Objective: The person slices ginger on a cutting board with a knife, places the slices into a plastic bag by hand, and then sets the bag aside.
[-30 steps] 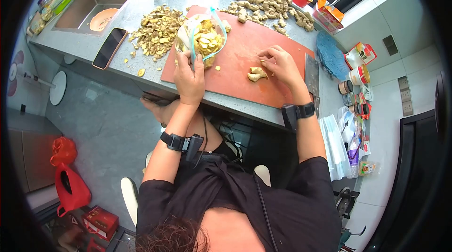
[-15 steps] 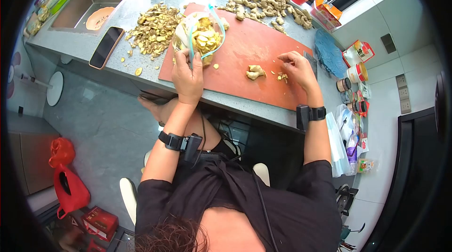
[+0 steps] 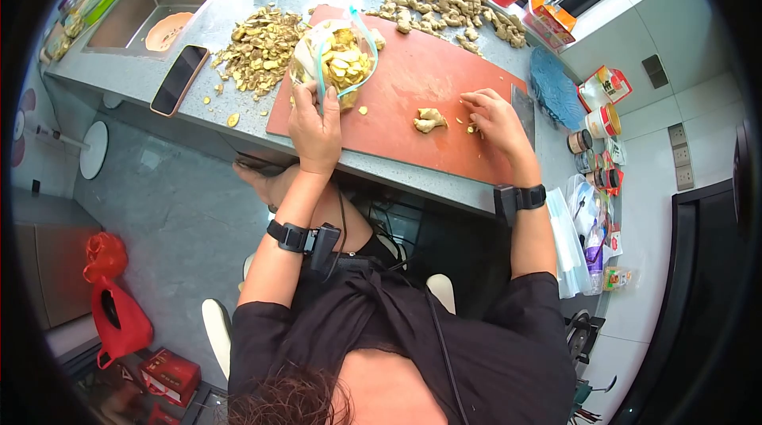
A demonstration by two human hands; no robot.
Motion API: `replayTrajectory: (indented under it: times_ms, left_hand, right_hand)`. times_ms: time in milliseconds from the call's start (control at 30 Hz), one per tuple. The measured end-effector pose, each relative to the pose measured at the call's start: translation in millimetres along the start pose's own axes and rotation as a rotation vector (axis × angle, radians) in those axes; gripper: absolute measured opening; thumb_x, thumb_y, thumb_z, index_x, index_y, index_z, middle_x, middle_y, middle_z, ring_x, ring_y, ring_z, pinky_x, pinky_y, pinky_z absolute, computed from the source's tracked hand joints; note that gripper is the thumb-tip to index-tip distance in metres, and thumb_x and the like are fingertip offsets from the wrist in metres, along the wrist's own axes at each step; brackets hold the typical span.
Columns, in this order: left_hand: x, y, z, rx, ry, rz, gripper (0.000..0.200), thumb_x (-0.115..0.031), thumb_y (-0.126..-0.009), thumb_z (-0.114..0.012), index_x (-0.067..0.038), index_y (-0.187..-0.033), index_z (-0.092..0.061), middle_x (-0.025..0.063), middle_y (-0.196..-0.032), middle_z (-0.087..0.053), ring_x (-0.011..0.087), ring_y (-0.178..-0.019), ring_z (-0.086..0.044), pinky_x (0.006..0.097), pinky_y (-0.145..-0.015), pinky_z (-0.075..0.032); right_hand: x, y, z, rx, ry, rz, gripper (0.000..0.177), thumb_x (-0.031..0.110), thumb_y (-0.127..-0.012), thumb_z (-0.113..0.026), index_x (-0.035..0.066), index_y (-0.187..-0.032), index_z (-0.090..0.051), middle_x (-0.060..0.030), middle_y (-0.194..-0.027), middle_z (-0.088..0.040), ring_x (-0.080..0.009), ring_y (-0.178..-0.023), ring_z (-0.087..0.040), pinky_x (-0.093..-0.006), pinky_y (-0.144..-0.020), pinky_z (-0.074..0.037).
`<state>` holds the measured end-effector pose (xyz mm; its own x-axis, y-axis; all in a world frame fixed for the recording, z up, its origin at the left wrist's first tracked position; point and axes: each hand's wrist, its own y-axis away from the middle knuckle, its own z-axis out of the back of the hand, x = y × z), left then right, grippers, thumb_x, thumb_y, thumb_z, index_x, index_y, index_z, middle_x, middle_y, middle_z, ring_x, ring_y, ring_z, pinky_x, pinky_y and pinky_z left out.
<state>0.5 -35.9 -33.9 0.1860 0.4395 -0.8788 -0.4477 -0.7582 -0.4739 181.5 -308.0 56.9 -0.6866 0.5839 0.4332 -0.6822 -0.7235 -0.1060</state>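
My left hand (image 3: 316,133) is closed on the near edge of a clear zip bag (image 3: 371,38) with a blue-green seal. The bag's mouth is open, and ginger slices (image 3: 347,66) fill it. It rests on the left part of a reddish-brown cutting board (image 3: 413,68). Over the board's right side, my right hand (image 3: 496,121) has its fingers extended and slightly bent, low above a few small ginger bits (image 3: 470,129). A cut piece of ginger root (image 3: 429,120) lies just left of that hand. A dark flat blade (image 3: 524,105) shows partly behind the right hand.
A heap of ginger slices (image 3: 258,48) lies left of the board, with a phone (image 3: 180,80) by the counter edge. Whole ginger roots (image 3: 444,6) spread behind it. Rightward are a blue dish (image 3: 554,88), jars (image 3: 579,142) and packets. A sink (image 3: 131,22) is at far left.
My right hand has moved slightly left and down, its fingers now more stretched over the small ginger bits. My left hand and the bag stay almost still.
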Motion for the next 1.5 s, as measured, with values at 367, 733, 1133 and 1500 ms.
replayTrajectory:
  times_ms: [367,733,1133,1500]
  left_hand:
    - [-1,0,1,0.007,-0.017,0.014,0.029,-0.029,-0.103,-0.063,-0.001,-0.11,-0.057,0.0184,-0.087,-0.064,0.0362,-0.079,-0.063,0.0462,-0.072,-0.048]
    - [-2,-1,1,-0.001,-0.032,-0.015,0.026,-0.025,-0.103,-0.064,-0.001,-0.109,-0.057,0.0171,-0.085,-0.063,0.0335,-0.075,-0.061,0.0446,-0.07,-0.048]
    - [-2,-1,1,0.0,-0.014,-0.001,0.025,-0.024,-0.103,-0.065,-0.001,-0.109,-0.058,0.0179,-0.087,-0.066,0.034,-0.077,-0.064,0.0443,-0.071,-0.049]
    - [1,-1,0,-0.01,-0.014,-0.014,0.027,-0.027,-0.103,-0.064,-0.001,-0.11,-0.058,0.0187,-0.088,-0.066,0.0374,-0.08,-0.065,0.0466,-0.072,-0.05]
  right_hand:
    - [19,15,6,0.043,0.078,0.006,0.019,0.006,-0.087,-0.07,0.006,-0.105,-0.077,-0.0084,-0.107,-0.071,-0.0293,-0.097,-0.07,-0.0388,-0.085,-0.056]
    - [-1,28,9,-0.084,-0.019,-0.014,0.013,0.006,-0.086,-0.073,0.003,-0.098,-0.073,-0.0094,-0.099,-0.067,-0.026,-0.088,-0.07,-0.0367,-0.08,-0.056]
    - [0,36,-3,-0.085,-0.072,-0.248,0.038,0.011,-0.08,-0.083,-0.001,-0.112,-0.068,-0.0121,-0.098,-0.064,-0.0202,-0.081,-0.066,-0.0339,-0.077,-0.055]
    - [5,24,-6,-0.044,0.14,-0.124,0.016,0.006,-0.083,-0.073,0.005,-0.098,-0.068,-0.0128,-0.09,-0.066,-0.029,-0.083,-0.069,-0.0401,-0.077,-0.055]
